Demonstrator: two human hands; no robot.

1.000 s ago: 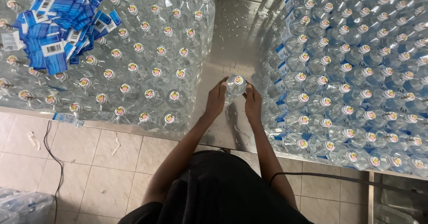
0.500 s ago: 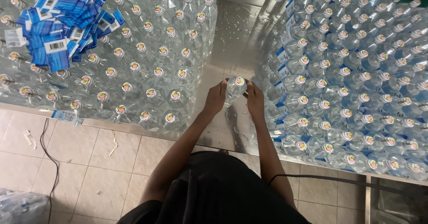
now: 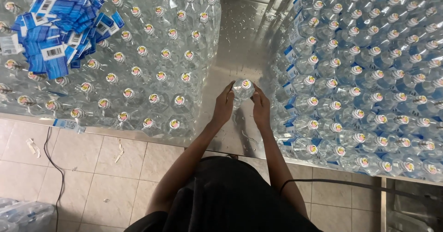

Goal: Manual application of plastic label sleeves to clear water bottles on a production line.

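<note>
I see my left hand (image 3: 223,106) and right hand (image 3: 260,108) wrapped round one clear water bottle (image 3: 241,90), one on each side, so it stands straight on the wet metal desk (image 3: 240,38). It sits in the gap between two big crowds of bottles (image 3: 152,61). Blue labels (image 3: 55,29) lie piled on the left crowd, maybe loose.

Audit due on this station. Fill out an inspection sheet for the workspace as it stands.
Surface: steel table, wet with droplets in the bare lane.
Job's things: one clear bottle upright in the lane; unlabelled bottles massed at left, labelled bottles at right.
Clutter: blue labels heaped on the left bottles; one label at the table edge.
Grippers: left hand and right hand clasp the bottle.
Cables: black cable on the floor; another at right.
Surroundings: tiled floor with paper scraps.
</note>
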